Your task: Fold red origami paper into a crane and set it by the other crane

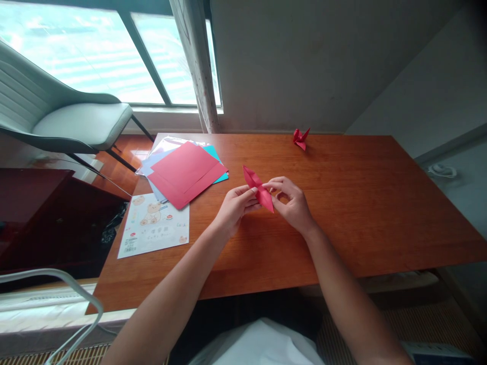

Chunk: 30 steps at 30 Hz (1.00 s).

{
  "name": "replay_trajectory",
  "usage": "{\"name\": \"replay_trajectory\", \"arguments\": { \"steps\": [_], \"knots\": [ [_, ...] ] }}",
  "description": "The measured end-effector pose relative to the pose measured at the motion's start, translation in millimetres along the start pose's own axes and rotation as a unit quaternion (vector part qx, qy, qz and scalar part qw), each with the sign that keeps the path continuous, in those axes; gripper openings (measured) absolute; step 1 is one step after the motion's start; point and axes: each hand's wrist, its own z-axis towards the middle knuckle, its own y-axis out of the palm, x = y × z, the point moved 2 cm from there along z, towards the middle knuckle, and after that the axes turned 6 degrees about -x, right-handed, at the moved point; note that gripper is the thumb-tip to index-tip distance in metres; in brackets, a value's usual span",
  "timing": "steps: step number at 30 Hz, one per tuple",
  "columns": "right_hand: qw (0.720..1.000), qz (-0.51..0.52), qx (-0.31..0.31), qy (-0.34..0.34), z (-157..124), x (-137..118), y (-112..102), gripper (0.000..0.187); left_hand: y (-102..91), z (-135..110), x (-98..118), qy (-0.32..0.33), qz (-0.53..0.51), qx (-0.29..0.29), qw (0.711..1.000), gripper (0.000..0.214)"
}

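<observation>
Between my two hands, above the middle of the table, is a folded piece of red origami paper (252, 177), long and pointed at both ends. My left hand (238, 204) pinches its left side, thumb on top and fingers beneath. On the other side, my right hand (289, 202) grips the right edge between thumb and fingertips. A finished red paper crane (301, 139) stands near the table's far edge, apart from both hands.
Left of my hands lies a stack of red paper sheets (186, 172) over blue and pale sheets. A white bear-printed sheet (160, 228) is closer to me. The wooden table (373, 203) reaches the wall; a chair (79, 121) stands by the window.
</observation>
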Motion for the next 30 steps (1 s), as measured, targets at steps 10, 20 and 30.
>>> {"name": "replay_trajectory", "arguments": {
  "steps": [10, 20, 30],
  "knots": [
    [0.998, 0.040, 0.018, 0.052, -1, 1, -1, 0.018, 5.2, 1, 0, 0.045, 0.054, -0.023, 0.997, 0.043],
    [0.998, 0.004, 0.045, 0.045, 0, 3, -1, 0.009, 6.2, 1, -1, 0.049, 0.086, -0.029, 0.995, 0.039],
    [0.995, 0.015, 0.045, 0.093, -2, 10, 0, 0.013, 6.8, 0, -1, 0.039, 0.100, -0.027, 0.994, 0.037]
  ]
}}
